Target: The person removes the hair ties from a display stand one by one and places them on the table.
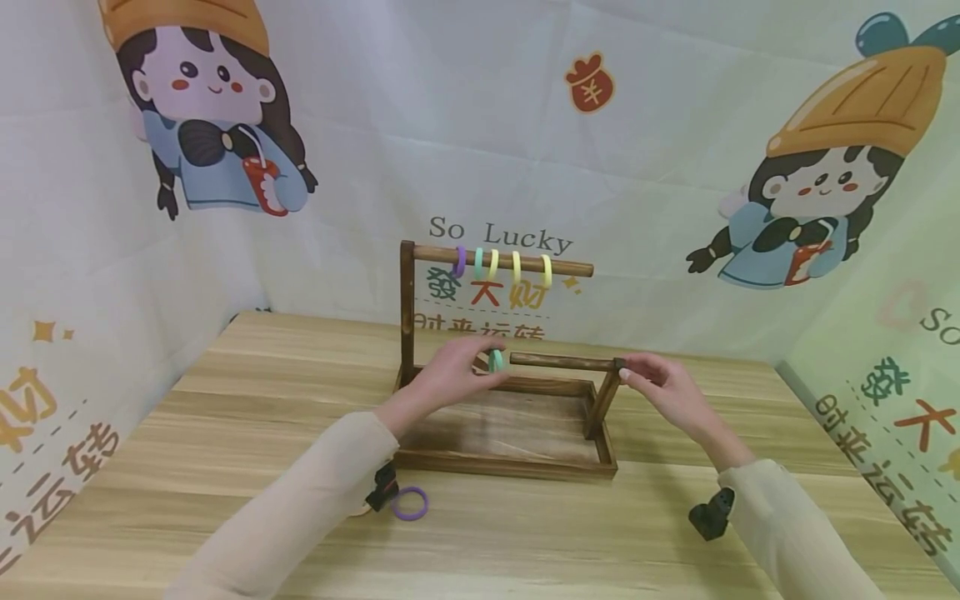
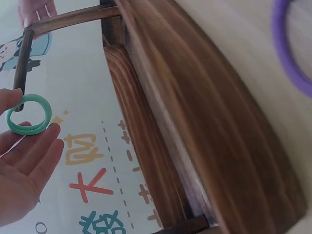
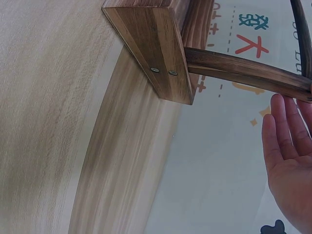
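Before me, a left hand (image 1: 457, 367) pinches a green ring (image 1: 496, 361) just beside the lower bar's (image 1: 562, 362) tip; the right hand (image 1: 663, 393) grips its post (image 1: 602, 402). Only the right-wrist view, cropping that hand, reveals two screws (image 3: 155, 69).

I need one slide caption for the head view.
Left hand pinches a green ring; right hand holds the wooden rack.

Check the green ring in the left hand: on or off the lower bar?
Off. Head view shows a gap between the green ring, pinched in the left hand, and the free end of the lower bar.
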A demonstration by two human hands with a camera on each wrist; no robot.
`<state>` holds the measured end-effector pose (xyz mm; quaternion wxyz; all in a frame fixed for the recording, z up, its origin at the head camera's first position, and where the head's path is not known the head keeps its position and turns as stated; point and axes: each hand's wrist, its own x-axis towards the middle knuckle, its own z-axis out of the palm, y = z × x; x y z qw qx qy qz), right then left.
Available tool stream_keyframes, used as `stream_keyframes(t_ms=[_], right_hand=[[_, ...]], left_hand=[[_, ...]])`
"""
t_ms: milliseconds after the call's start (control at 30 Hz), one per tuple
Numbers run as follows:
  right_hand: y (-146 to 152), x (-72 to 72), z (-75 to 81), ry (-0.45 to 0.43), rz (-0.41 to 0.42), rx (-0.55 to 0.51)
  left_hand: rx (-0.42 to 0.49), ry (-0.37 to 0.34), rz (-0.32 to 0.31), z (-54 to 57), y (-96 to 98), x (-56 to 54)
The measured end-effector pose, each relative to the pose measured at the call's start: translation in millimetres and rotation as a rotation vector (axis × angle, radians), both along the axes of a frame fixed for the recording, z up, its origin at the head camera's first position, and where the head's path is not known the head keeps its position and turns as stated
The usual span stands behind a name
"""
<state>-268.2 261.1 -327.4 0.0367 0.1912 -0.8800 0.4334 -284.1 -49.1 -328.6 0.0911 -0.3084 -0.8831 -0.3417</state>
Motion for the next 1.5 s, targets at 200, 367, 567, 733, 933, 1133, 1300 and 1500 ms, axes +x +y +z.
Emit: stream_keyframes(t_ms=[200, 367, 567, 733, 933, 1133, 1300, 1500], right_hand=[[1.0, -2.6, -2.3, -0.006, -0.008, 0.001], [1.6, -3.6, -3.4, 0.002, -0.003, -0.007], [0.7, -2.4, -2.0, 0.002, 0.002, -0.013], [0.7, -1.3, -1.0, 0.012, 0.009, -0.013], [0.0, -1.5, -0.8, 0.003, 0.004, -0.017], [-0.5, -1.2, -0.3, -0.004, 0.005, -0.020], [-1.1, -0.6, 0.0, -0.010, 0.009, -0.023], [-0.3, -1.3, -1.0, -0.007, 0.008, -0.020]], left_hand=[[0.054, -0.001, -0.047, -6.3, -5.4, 5.5], [0.082, -0.013, -0.096, -9.7, -8.2, 11.6], [0.071, 0.009, -0.123, -14.4, -12.7, 20.5], [0.068, -0.034, -0.141, -17.3, -16.4, 32.7], [0.058, -0.105, -0.186, -23.9, -19.4, 47.6], [0.065, -0.125, -0.253, -32.6, -19.0, 58.2], [0.058, -0.189, -0.281, -40.0, -19.0, 68.4], [0.000, -0.159, -0.315, -48.3, -18.2, 76.6]])
